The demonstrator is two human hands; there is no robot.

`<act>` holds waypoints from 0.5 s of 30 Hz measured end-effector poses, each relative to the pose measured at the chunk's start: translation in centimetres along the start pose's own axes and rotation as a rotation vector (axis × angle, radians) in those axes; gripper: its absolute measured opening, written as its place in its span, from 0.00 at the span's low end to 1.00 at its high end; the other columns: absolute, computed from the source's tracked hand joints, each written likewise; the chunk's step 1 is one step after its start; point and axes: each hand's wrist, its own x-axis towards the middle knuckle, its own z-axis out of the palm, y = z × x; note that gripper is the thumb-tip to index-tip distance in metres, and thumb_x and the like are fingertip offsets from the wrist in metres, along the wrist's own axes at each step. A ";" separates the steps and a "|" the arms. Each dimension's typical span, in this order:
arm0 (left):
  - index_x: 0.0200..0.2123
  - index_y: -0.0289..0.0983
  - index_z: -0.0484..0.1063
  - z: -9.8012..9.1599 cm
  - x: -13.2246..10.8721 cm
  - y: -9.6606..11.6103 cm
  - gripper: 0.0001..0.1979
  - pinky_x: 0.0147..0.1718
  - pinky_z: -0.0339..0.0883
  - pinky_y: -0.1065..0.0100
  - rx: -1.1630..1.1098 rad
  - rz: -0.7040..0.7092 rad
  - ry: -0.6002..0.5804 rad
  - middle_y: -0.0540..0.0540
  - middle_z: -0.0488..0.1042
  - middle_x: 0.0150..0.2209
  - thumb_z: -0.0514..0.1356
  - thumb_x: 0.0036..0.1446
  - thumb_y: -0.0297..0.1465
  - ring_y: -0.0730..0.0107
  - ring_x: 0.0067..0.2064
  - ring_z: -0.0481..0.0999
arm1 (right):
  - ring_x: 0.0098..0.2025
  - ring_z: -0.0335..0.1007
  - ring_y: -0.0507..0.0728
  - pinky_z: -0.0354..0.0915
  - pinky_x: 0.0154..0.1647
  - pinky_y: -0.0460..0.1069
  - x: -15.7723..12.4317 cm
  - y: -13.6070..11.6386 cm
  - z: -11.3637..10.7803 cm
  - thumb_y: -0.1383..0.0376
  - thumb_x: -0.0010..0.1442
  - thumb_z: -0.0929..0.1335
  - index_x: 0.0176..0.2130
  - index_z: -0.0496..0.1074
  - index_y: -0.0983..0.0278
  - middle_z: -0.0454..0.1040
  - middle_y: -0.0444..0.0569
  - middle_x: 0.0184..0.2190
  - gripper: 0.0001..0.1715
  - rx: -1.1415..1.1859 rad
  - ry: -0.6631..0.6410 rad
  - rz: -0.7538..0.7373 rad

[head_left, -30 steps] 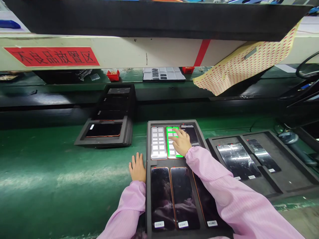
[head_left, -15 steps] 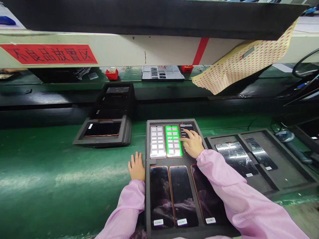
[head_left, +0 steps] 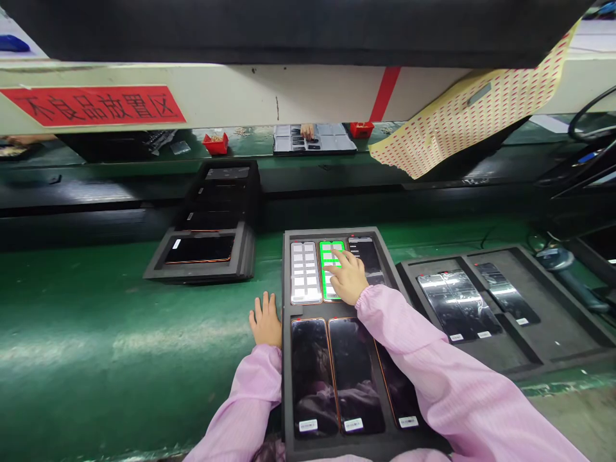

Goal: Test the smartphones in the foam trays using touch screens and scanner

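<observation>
A dark foam tray (head_left: 308,312) holds several smartphones in two rows. My right hand (head_left: 349,277) is over the middle phone of the far row, a lit phone (head_left: 332,296) with green and white blocks; its fingers are spread, with fingertips at the screen. To its left lies a lit phone with white blocks (head_left: 305,273); to its right, a phone with a dark menu (head_left: 368,260). The near row has dark-screened phones (head_left: 314,378) with white labels. My left hand (head_left: 267,324) rests with fingers spread on the green surface against the tray's left edge, holding nothing.
Stacked foam trays with phones (head_left: 199,249) stand at the left. On the right, another tray (head_left: 558,321) holds screen panels (head_left: 457,308), beside a handheld scanner (head_left: 558,262). A shelf with a red sign (head_left: 94,106) spans the back; beyond it, another person's hand (head_left: 307,131) touches a parts tray.
My right hand has moved left from the dark-menu phone to the green-and-white one. Another person's hand has appeared at the far parts tray. My left hand stays put.
</observation>
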 end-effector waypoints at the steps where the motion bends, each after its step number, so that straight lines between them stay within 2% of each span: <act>1: 0.58 0.40 0.58 0.0 0.0 0.0 0.24 0.57 0.49 0.51 0.003 -0.001 0.000 0.45 0.55 0.61 0.43 0.58 0.33 0.58 0.63 0.51 | 0.60 0.43 0.64 0.47 0.55 0.62 0.0 -0.2 0.1 0.67 0.54 0.57 0.46 0.71 0.53 0.52 0.44 0.61 0.24 0.003 -0.009 -0.008; 8: 0.58 0.41 0.57 -0.1 0.1 0.0 0.24 0.57 0.50 0.51 0.008 0.004 -0.015 0.45 0.55 0.62 0.43 0.58 0.32 0.59 0.63 0.52 | 0.60 0.43 0.64 0.47 0.55 0.62 -1.1 -0.1 0.1 0.67 0.54 0.58 0.48 0.69 0.50 0.53 0.43 0.61 0.25 0.003 -0.015 -0.012; 15: 0.58 0.39 0.57 -0.4 0.0 0.1 0.24 0.57 0.49 0.51 0.003 0.006 -0.028 0.45 0.54 0.62 0.43 0.58 0.34 0.58 0.63 0.51 | 0.59 0.46 0.64 0.49 0.54 0.62 -2.1 2.1 -0.3 0.69 0.53 0.58 0.45 0.72 0.50 0.56 0.44 0.60 0.25 0.020 0.034 0.090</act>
